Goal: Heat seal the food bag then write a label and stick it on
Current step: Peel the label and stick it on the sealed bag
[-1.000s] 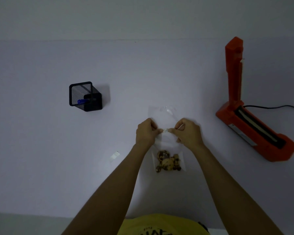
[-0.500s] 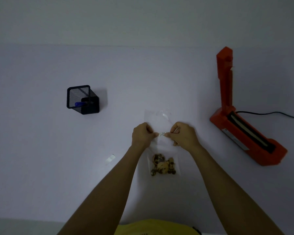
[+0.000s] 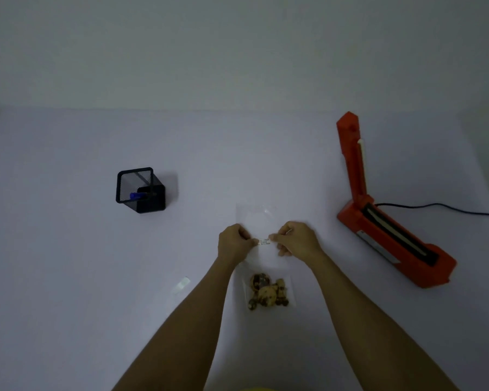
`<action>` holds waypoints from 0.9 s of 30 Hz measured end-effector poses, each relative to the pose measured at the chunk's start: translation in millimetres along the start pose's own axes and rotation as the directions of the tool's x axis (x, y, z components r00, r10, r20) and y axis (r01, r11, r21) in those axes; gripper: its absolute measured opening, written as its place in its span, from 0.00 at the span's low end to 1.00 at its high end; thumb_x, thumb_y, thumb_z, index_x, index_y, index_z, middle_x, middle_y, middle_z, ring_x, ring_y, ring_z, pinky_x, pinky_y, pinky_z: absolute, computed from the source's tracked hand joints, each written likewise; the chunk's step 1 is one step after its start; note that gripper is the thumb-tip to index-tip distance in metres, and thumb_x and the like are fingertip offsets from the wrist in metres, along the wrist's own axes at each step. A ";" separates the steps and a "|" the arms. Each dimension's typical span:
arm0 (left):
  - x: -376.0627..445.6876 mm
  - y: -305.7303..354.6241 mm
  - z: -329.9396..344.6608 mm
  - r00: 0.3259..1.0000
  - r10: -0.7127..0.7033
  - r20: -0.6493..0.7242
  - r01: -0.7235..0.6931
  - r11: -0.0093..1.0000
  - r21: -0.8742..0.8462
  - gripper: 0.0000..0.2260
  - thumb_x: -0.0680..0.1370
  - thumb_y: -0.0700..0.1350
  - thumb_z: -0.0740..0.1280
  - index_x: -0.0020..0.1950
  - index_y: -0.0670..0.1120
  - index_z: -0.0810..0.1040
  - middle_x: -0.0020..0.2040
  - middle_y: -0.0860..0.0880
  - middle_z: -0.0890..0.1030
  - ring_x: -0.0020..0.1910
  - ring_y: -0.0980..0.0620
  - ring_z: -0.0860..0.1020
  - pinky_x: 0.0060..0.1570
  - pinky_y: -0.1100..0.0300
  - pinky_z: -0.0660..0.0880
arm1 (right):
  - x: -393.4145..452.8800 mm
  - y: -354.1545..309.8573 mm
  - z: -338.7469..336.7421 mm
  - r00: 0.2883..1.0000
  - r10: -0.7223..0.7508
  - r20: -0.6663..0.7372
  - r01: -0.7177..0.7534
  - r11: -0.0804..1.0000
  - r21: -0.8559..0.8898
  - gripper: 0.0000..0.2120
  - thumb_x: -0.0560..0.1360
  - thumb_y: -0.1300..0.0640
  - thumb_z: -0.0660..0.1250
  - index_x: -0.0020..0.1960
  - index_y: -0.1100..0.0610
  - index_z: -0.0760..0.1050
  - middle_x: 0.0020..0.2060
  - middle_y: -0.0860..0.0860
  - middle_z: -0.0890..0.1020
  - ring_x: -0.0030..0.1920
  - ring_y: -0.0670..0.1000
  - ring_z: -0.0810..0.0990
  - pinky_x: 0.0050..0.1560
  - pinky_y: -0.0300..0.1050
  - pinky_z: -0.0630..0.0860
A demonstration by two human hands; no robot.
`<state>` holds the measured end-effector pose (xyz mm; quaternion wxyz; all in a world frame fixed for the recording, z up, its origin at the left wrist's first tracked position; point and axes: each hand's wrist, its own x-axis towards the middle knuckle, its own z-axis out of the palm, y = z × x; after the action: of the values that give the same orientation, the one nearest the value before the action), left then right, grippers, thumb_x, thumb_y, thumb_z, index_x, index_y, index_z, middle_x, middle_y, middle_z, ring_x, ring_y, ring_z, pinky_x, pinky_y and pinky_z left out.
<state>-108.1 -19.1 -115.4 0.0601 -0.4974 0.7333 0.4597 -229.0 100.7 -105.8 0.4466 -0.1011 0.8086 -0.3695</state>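
Note:
A clear food bag (image 3: 261, 263) lies flat on the white table, with cookies (image 3: 267, 293) bunched at its near end. A small white label (image 3: 264, 241) with writing is held over the bag's middle. My left hand (image 3: 233, 242) pinches the label's left end and my right hand (image 3: 295, 241) pinches its right end. Whether the label touches the bag I cannot tell. The orange heat sealer (image 3: 384, 221) stands at the right with its arm raised upright.
A black mesh pen holder (image 3: 139, 190) with a blue pen (image 3: 137, 195) inside stands at the left. A small backing strip (image 3: 182, 285) lies left of my left forearm. The sealer's black cable (image 3: 441, 208) runs off to the right edge.
Both hands keep pinching the label over the bag. The view has tilted so everything sits slightly lower in the frame. Nothing was let go.

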 end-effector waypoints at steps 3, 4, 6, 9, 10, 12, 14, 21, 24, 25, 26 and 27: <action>-1.8 -2.8 -6.6 0.999 0.009 0.040 -0.010 1.000 0.020 0.10 0.73 0.49 0.72 0.42 0.44 0.75 0.40 0.48 0.79 0.41 0.51 0.77 0.35 0.66 0.70 | -14.3 2.2 -6.8 1.000 0.000 0.009 -0.002 0.991 0.130 0.07 0.73 0.55 0.72 0.45 0.58 0.79 0.38 0.54 0.84 0.32 0.48 0.80 0.33 0.38 0.77; -4.1 -4.4 -9.5 0.999 0.015 0.034 -0.016 1.000 0.026 0.11 0.73 0.50 0.72 0.43 0.44 0.75 0.40 0.49 0.79 0.40 0.52 0.76 0.34 0.66 0.70 | -21.2 8.1 -5.9 0.999 -0.017 -0.041 0.022 0.992 0.121 0.05 0.74 0.55 0.71 0.44 0.56 0.79 0.39 0.52 0.83 0.34 0.48 0.79 0.34 0.38 0.75; -12.6 -8.0 -15.6 0.996 0.049 -0.072 -0.047 0.998 0.029 0.10 0.74 0.50 0.70 0.43 0.45 0.74 0.39 0.50 0.78 0.39 0.52 0.75 0.33 0.64 0.69 | -39.0 24.1 -0.6 0.980 -0.049 -0.195 0.060 0.997 0.050 0.04 0.75 0.56 0.68 0.42 0.54 0.78 0.38 0.49 0.82 0.36 0.47 0.79 0.36 0.35 0.74; -38.4 -19.8 -15.7 0.958 0.006 -0.287 -0.014 1.000 -0.026 0.07 0.78 0.48 0.64 0.45 0.44 0.73 0.44 0.45 0.78 0.40 0.49 0.77 0.38 0.60 0.71 | -66.3 48.4 10.0 0.945 -0.041 -0.324 0.036 0.999 -0.024 0.05 0.77 0.58 0.66 0.43 0.53 0.77 0.38 0.45 0.80 0.37 0.40 0.76 0.32 0.28 0.68; -48.3 -25.2 -14.1 0.956 -0.031 -0.291 0.015 0.998 -0.056 0.07 0.79 0.48 0.63 0.47 0.44 0.72 0.46 0.44 0.78 0.41 0.49 0.76 0.39 0.58 0.72 | -72.4 54.5 13.9 0.941 -0.030 -0.336 0.022 0.999 -0.027 0.03 0.77 0.58 0.66 0.45 0.52 0.77 0.39 0.45 0.80 0.38 0.39 0.76 0.33 0.28 0.67; -65.9 -35.6 -8.6 0.971 -0.081 -0.224 0.067 0.995 -0.068 0.08 0.79 0.48 0.62 0.52 0.44 0.73 0.49 0.44 0.78 0.43 0.50 0.76 0.42 0.58 0.71 | -80.3 62.6 21.1 0.939 -0.008 -0.345 0.005 1.000 -0.012 0.03 0.77 0.58 0.66 0.48 0.53 0.78 0.41 0.47 0.81 0.40 0.42 0.78 0.37 0.32 0.69; -77.9 -41.2 -2.7 0.985 -0.083 -0.149 0.076 0.996 -0.052 0.10 0.80 0.48 0.62 0.56 0.43 0.73 0.51 0.46 0.78 0.45 0.51 0.75 0.44 0.60 0.70 | -84.4 66.1 27.9 0.943 0.024 -0.332 -0.020 1.000 0.015 0.04 0.77 0.57 0.66 0.50 0.53 0.79 0.42 0.48 0.82 0.42 0.47 0.80 0.38 0.35 0.72; -79.7 -33.5 1.3 0.996 -0.069 -0.059 0.065 0.995 -0.077 0.12 0.79 0.39 0.60 0.63 0.42 0.71 0.56 0.45 0.80 0.54 0.47 0.77 0.51 0.58 0.73 | -77.6 65.6 34.3 0.941 0.137 -0.308 -0.098 0.985 0.140 0.07 0.75 0.59 0.68 0.52 0.53 0.80 0.47 0.48 0.82 0.47 0.48 0.81 0.46 0.41 0.77; -63.8 -25.5 -11.9 0.996 -0.039 -0.079 0.030 0.994 -0.108 0.14 0.79 0.38 0.59 0.65 0.42 0.72 0.57 0.45 0.79 0.56 0.48 0.77 0.51 0.62 0.71 | -58.6 49.6 35.2 0.947 0.153 -0.283 -0.100 0.976 0.194 0.09 0.76 0.58 0.67 0.54 0.52 0.80 0.50 0.49 0.82 0.48 0.50 0.81 0.51 0.46 0.78; -55.2 -21.0 -18.2 0.996 -0.030 -0.083 0.019 0.992 -0.123 0.15 0.79 0.38 0.59 0.65 0.42 0.71 0.57 0.45 0.79 0.56 0.48 0.77 0.51 0.63 0.70 | -49.2 39.5 36.4 0.949 0.146 -0.279 -0.091 0.975 0.203 0.09 0.76 0.58 0.67 0.55 0.52 0.80 0.50 0.49 0.83 0.49 0.51 0.81 0.52 0.47 0.79; -44.7 -16.3 -25.1 0.996 -0.020 -0.089 0.008 0.990 -0.138 0.15 0.79 0.38 0.60 0.66 0.42 0.71 0.58 0.44 0.78 0.57 0.47 0.76 0.52 0.62 0.70 | -38.3 27.5 38.1 0.951 0.134 -0.278 -0.076 0.975 0.208 0.10 0.75 0.58 0.67 0.56 0.53 0.80 0.51 0.50 0.83 0.49 0.51 0.81 0.54 0.48 0.79; -32.3 -11.6 -32.7 0.995 -0.008 -0.098 -0.006 0.989 -0.145 0.16 0.79 0.38 0.60 0.67 0.42 0.70 0.59 0.43 0.77 0.58 0.47 0.76 0.54 0.61 0.70 | -26.3 13.7 40.4 0.954 0.117 -0.276 -0.059 0.976 0.210 0.10 0.75 0.58 0.67 0.56 0.53 0.80 0.51 0.50 0.83 0.50 0.52 0.81 0.55 0.49 0.79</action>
<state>-70.9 -22.3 -86.2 -0.0122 -0.5227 0.6997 0.4868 -179.3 102.9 -111.5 0.3486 0.0351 0.8272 -0.4393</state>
